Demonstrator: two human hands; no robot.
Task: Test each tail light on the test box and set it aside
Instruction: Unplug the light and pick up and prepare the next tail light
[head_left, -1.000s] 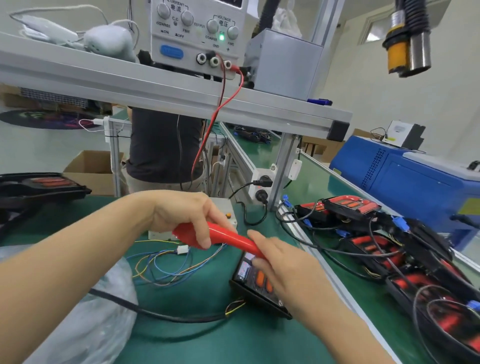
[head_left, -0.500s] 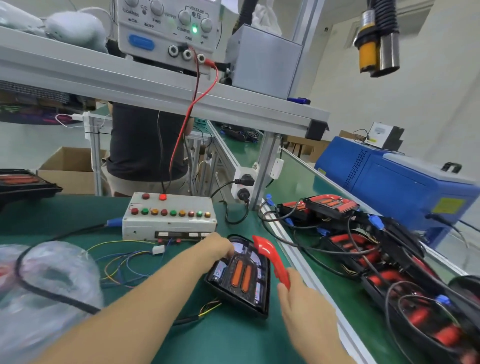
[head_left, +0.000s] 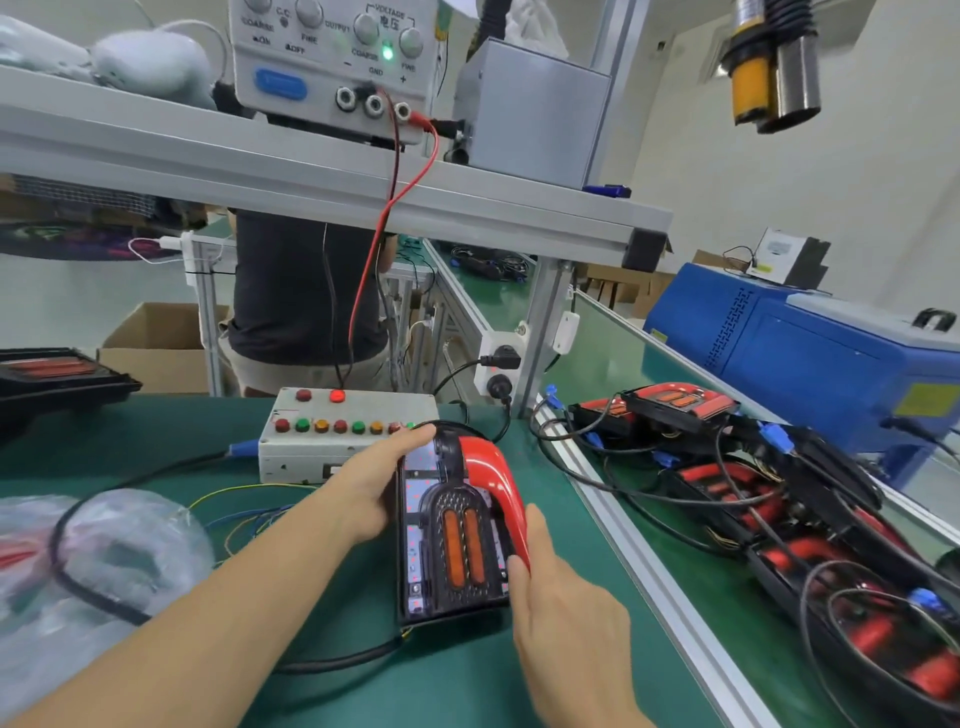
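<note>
Tail light (head_left: 457, 530) lies face up on the green mat (head_left: 467, 686) at the lower centre of the frame, lens toward the camera, so its orange strips and red curved edge can be watched during the check. It sits just in front of the test box (head_left: 343, 434), near enough for its black cable (head_left: 332, 662), which leaves the lower left corner, to reach; where that cable plugs in cannot be told.

The left hand (head_left: 382, 486) rests along the lamp's left side, fingers nearly straight and stretched toward its far corner, thumb side against the housing; it seems to steady the unit rather than grip it. The right hand (head_left: 563, 605) lies at the lower right of the lamp, fingers loosely extended with the tips touching the red edge, holding nothing closed. Together they bracket the lamp, probably squaring it in place.

One red lamp glows on the box top, and the row of coloured buttons stands within easy reach of the left fingers. To the right of the frame, beyond the metal rail (head_left: 644, 561), a heap of similar lights (head_left: 769, 499) with tangled wires lies on the conveyor, most likely the set-aside pile.
</note>
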